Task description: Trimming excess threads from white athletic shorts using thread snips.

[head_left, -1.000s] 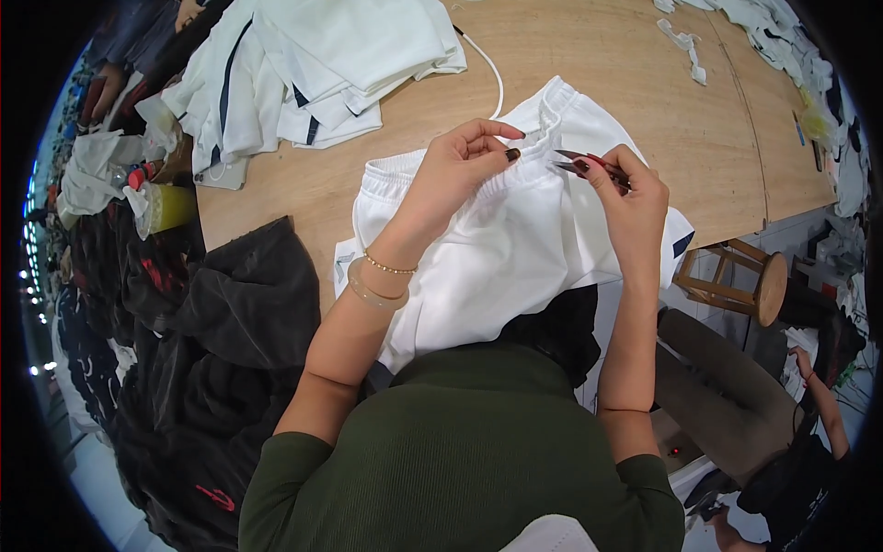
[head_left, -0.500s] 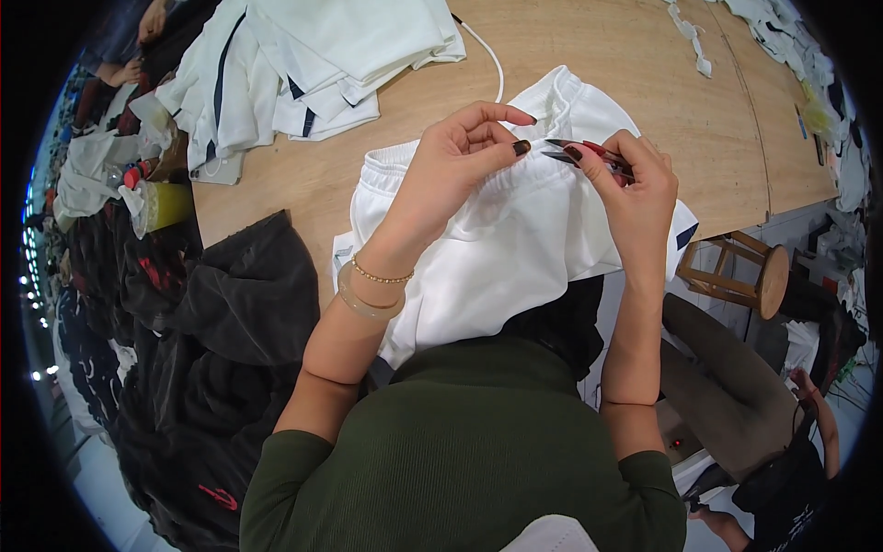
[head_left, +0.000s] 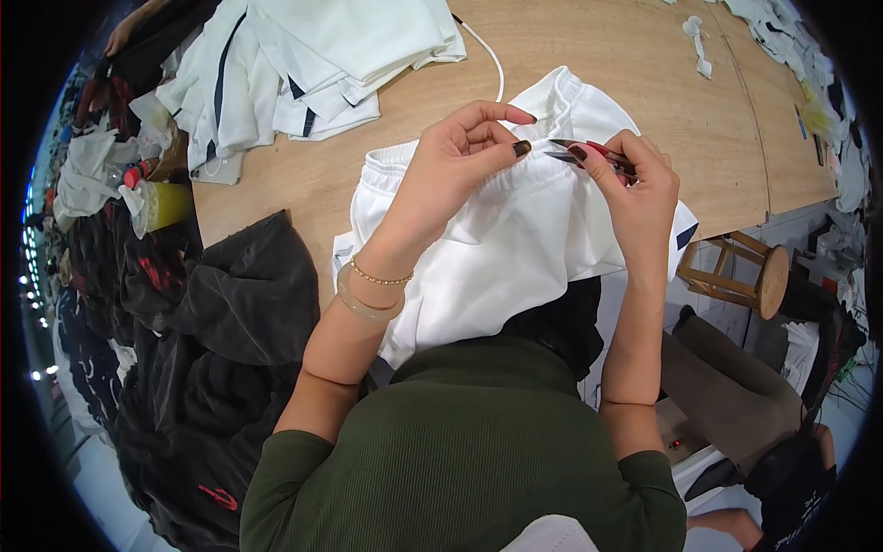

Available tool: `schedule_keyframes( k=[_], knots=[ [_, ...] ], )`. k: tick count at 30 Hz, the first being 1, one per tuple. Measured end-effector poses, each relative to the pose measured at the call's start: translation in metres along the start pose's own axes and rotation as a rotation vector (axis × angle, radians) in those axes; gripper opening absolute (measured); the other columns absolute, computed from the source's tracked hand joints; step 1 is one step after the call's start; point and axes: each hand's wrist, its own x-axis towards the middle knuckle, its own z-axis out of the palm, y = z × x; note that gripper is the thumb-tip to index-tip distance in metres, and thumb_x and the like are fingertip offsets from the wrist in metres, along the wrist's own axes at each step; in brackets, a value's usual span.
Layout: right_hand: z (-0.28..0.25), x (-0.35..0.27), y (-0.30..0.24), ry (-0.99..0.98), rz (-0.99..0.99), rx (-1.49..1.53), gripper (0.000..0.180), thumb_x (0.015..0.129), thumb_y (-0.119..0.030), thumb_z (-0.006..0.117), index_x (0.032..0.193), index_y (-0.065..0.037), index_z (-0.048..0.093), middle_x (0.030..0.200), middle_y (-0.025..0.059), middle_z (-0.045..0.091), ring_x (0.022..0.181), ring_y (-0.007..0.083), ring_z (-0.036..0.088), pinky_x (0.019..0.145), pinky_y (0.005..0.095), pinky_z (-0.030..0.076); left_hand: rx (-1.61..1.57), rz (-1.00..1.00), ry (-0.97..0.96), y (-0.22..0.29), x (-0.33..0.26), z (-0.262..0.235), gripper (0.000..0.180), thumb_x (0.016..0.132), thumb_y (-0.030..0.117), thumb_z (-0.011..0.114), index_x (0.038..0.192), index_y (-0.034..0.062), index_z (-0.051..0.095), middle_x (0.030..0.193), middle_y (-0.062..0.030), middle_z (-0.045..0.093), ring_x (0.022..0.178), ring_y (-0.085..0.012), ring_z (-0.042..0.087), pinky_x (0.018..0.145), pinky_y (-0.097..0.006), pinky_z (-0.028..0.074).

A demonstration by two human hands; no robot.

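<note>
A pair of white shorts point(head_left: 515, 244) with a gathered elastic waistband lies across the table's near edge and hangs toward my lap. My left hand point(head_left: 474, 152) is at the waistband, its thumb and curled fingers closed on the cloth, with the index finger raised a little apart. My right hand point(head_left: 639, 179) grips small thread snips point(head_left: 593, 155) with red on the handle. Their dark blades point left at the waistband, a short gap from my left thumb, and stand slightly apart. Any thread between the blades is too fine to make out.
Folded white garments with navy stripes point(head_left: 322, 55) lie on the wooden table point(head_left: 625, 46) at the far left. Dark garments point(head_left: 239, 304) are heaped at my left, near a cup of yellow drink point(head_left: 166, 207). A wooden stool point(head_left: 768, 281) and a seated person point(head_left: 736, 377) are at the right.
My hands, the snips and the shorts have hardly moved. The person at the right has shifted their legs and arm, and the person at the far left has moved their hands.
</note>
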Motion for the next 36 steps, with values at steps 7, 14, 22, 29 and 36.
schedule_keyframes(
  k=[7,14,22,29,36],
  knots=[
    [0.003,0.000,0.003,-0.034,0.020,0.072,0.033,0.075,-0.029,0.076,0.068,-0.003,0.057,0.059,0.0023,0.048,0.056,0.0169,0.040,0.065,0.0299,0.029,-0.006,0.001,-0.004,0.001,0.000,0.001,0.028,0.086,0.005,0.059,0.114,0.0001,0.058,0.083,0.0022,0.059,0.082,-0.0050,0.054,0.079,-0.019,0.040],
    [0.015,0.000,0.009,-0.110,0.208,0.458,0.026,0.080,-0.019,0.074,0.071,-0.001,0.059,0.059,-0.0022,0.049,0.057,0.0061,0.037,0.052,0.0230,0.028,-0.061,0.012,0.021,-0.001,0.000,0.003,0.024,0.086,0.002,0.059,0.110,0.0020,0.055,0.084,0.0020,0.059,0.084,-0.0054,0.054,0.078,-0.019,0.041],
    [0.015,-0.004,0.004,-0.026,0.290,0.488,0.024,0.081,-0.016,0.073,0.072,0.002,0.059,0.061,-0.0031,0.051,0.058,0.0048,0.038,0.052,0.0211,0.031,0.337,0.099,0.109,0.002,-0.003,0.011,0.013,0.086,-0.002,0.054,0.095,-0.0010,0.063,0.085,0.0023,0.060,0.075,-0.0026,0.049,0.067,-0.016,0.038],
    [0.008,-0.007,0.004,0.012,0.108,0.248,0.019,0.078,-0.014,0.073,0.077,0.001,0.061,0.067,0.0045,0.052,0.062,0.0146,0.045,0.057,0.0272,0.037,0.525,0.102,0.111,0.005,-0.006,0.007,0.023,0.086,-0.006,0.049,0.098,-0.0005,0.068,0.085,0.0005,0.061,0.074,-0.0044,0.047,0.065,-0.019,0.037],
    [-0.010,-0.006,0.011,0.077,-0.036,0.174,0.011,0.082,-0.011,0.068,0.089,-0.003,0.067,0.079,0.0035,0.053,0.082,0.0173,0.046,0.073,0.0266,0.039,0.350,0.000,0.081,0.006,-0.004,0.002,0.024,0.086,-0.004,0.047,0.101,-0.0022,0.066,0.093,-0.0008,0.063,0.079,-0.0070,0.050,0.070,-0.020,0.039]
  ],
)
